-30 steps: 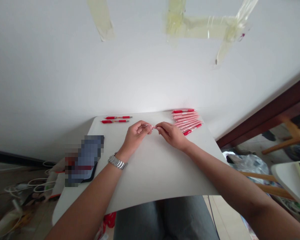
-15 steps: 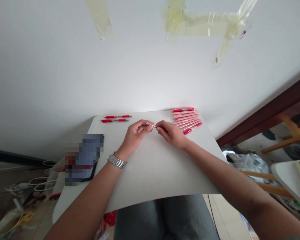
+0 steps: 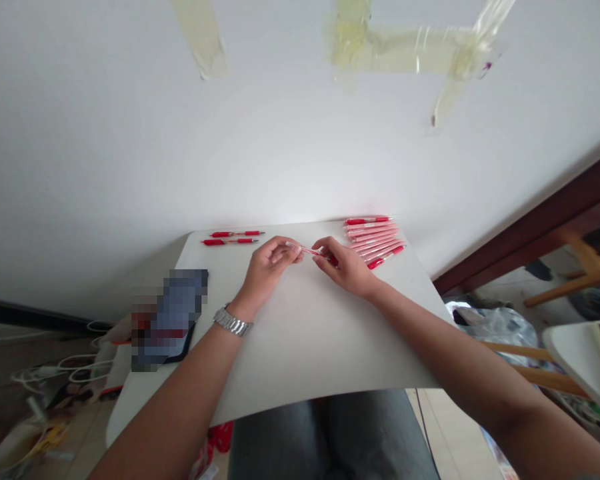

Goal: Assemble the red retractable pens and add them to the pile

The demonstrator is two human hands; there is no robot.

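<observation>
Over the table, my left hand (image 3: 273, 263) is closed, pinching a thin white-and-red pen refill (image 3: 309, 251) between thumb and fingers. The refill lies nearly level and reaches across to my right hand (image 3: 344, 267). My right fingers are curled around a red pen (image 3: 333, 260), mostly hidden by the hand. Whether the refill sits inside that pen I cannot tell. Just beyond my right hand lies a fanned row of several pale pink, thin sticks (image 3: 373, 233), with a red pen (image 3: 367, 220) behind it and another red pen (image 3: 387, 257) at its front.
Two red pens (image 3: 237, 234) lie side by side at the back left of the white table (image 3: 330, 340). A blurred-out dark phone-like object (image 3: 173, 320) rests on the left edge. The wall (image 3: 280, 147) meets the table's back edge. Cables (image 3: 75, 367) lie on the left.
My left hand has shifted slightly left and up. More of the refill shows between the hands, and the fingers of my right hand have parted a little.
</observation>
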